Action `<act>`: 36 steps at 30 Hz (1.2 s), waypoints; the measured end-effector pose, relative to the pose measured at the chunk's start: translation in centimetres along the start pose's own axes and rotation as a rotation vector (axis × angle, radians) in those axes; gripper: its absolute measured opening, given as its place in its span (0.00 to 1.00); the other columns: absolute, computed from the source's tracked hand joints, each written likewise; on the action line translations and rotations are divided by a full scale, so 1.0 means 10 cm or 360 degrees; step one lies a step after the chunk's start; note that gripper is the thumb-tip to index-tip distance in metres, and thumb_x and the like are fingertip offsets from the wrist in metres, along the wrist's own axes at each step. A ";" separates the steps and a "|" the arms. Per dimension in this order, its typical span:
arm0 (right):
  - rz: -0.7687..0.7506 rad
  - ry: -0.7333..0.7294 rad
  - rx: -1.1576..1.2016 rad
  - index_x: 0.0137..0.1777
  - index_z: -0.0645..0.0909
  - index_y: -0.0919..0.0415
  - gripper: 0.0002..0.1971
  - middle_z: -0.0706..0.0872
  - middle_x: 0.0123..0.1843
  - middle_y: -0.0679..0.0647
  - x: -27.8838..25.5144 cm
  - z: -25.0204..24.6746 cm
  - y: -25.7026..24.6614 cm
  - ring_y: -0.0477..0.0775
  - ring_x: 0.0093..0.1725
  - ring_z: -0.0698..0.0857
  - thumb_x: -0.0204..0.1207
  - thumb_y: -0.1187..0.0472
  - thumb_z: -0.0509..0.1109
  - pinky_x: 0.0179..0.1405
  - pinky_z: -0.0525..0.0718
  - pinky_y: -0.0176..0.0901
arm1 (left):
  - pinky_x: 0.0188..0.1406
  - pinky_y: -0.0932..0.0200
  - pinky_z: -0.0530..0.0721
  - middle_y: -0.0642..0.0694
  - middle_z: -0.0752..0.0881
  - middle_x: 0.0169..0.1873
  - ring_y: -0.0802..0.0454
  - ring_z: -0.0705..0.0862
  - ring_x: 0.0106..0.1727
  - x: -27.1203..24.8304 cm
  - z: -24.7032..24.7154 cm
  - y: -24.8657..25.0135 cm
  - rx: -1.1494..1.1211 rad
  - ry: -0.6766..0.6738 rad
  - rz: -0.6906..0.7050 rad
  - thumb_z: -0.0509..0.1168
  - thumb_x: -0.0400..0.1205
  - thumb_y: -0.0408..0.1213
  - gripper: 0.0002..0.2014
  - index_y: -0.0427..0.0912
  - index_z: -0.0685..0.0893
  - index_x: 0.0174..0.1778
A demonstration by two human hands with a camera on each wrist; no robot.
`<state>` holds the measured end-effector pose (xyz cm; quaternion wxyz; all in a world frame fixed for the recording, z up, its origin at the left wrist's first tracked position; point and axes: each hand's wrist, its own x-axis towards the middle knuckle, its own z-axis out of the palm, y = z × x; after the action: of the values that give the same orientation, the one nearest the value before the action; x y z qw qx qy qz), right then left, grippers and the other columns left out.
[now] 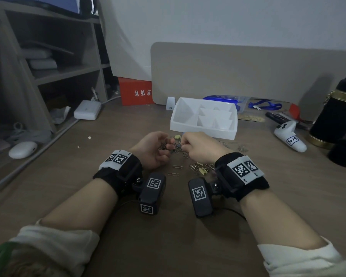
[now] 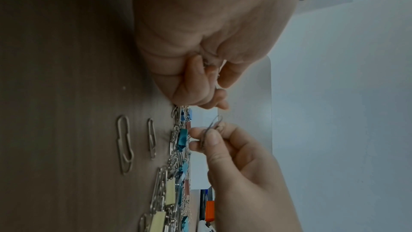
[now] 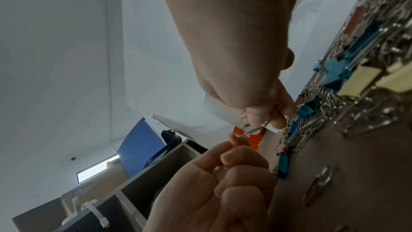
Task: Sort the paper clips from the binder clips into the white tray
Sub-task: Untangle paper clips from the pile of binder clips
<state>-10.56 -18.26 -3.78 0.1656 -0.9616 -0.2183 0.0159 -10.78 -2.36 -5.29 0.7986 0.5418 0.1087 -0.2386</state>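
A mixed pile of clips (image 1: 196,166) lies on the brown desk in front of the white compartment tray (image 1: 202,131). My right hand (image 1: 183,143) pinches a silver paper clip (image 3: 265,121) between thumb and fingers, just above the pile (image 2: 178,147). Facing it, a short gap away, my left hand (image 1: 168,149) is curled round several paper clips (image 1: 162,145) in its palm. Blue binder clips (image 3: 334,71) and yellow binder clips (image 3: 361,78) are tangled among the paper clips. Two loose paper clips (image 2: 123,144) lie apart near my left wrist.
A beige divider panel (image 1: 248,72) stands behind the tray. A white controller (image 1: 288,137) and a black flask (image 1: 336,116) sit to the right. On the left are a white mouse (image 1: 22,149), a white adapter (image 1: 87,109) and a red box (image 1: 135,91).
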 end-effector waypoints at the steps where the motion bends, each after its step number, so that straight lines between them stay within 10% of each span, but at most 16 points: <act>1: 0.0006 0.0038 0.0055 0.51 0.78 0.60 0.06 0.84 0.50 0.54 0.00 0.00 0.00 0.57 0.49 0.82 0.84 0.59 0.61 0.50 0.82 0.53 | 0.12 0.69 0.54 0.50 0.70 0.20 0.59 0.61 0.14 0.00 0.00 0.00 0.0003 0.0003 -0.0001 0.49 0.86 0.42 0.17 0.41 0.73 0.34; 8: -0.0067 0.0406 0.0410 0.50 0.77 0.57 0.04 0.86 0.44 0.50 0.02 -0.03 -0.03 0.51 0.44 0.84 0.84 0.62 0.60 0.48 0.83 0.48 | 0.11 0.69 0.54 0.50 0.67 0.21 0.59 0.60 0.14 -0.02 0.02 -0.01 0.0128 -0.0059 -0.0090 0.49 0.85 0.43 0.17 0.41 0.71 0.32; 13: -0.0283 0.0563 0.0663 0.48 0.78 0.54 0.03 0.84 0.39 0.46 -0.01 -0.07 -0.13 0.42 0.36 0.83 0.82 0.63 0.65 0.33 0.77 0.24 | 0.13 0.69 0.55 0.50 0.68 0.21 0.59 0.61 0.15 -0.06 0.08 -0.03 0.0235 -0.0206 -0.0178 0.47 0.85 0.52 0.22 0.40 0.73 0.34; 21: -0.0400 0.0330 0.0590 0.47 0.85 0.53 0.02 0.86 0.46 0.48 -0.02 0.02 -0.17 0.47 0.46 0.85 0.78 0.60 0.71 0.48 0.82 0.36 | 0.12 0.70 0.51 0.51 0.69 0.18 0.60 0.62 0.13 -0.05 0.11 -0.01 0.0044 -0.0209 -0.0002 0.47 0.83 0.37 0.15 0.47 0.69 0.30; 28: -0.0246 0.0446 0.0521 0.47 0.83 0.51 0.03 0.88 0.41 0.44 0.00 0.00 -0.13 0.44 0.46 0.86 0.79 0.58 0.67 0.51 0.85 0.47 | 0.08 0.70 0.50 0.53 0.62 0.18 0.61 0.57 0.13 -0.03 0.09 -0.02 0.0075 -0.0183 -0.0027 0.52 0.84 0.41 0.16 0.47 0.67 0.28; 36: 0.0053 0.0080 0.0158 0.55 0.83 0.56 0.08 0.86 0.54 0.50 -0.16 -0.06 -0.03 0.52 0.54 0.84 0.77 0.59 0.70 0.53 0.81 0.43 | 0.05 0.69 0.50 0.55 0.61 0.14 0.61 0.57 0.09 -0.02 0.09 -0.04 0.0014 -0.0049 -0.0080 0.53 0.85 0.42 0.18 0.47 0.65 0.28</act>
<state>-12.07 -18.90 -3.16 0.2183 -0.9557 -0.1972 0.0054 -11.18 -3.21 -5.17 0.7915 0.5387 0.1088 -0.2675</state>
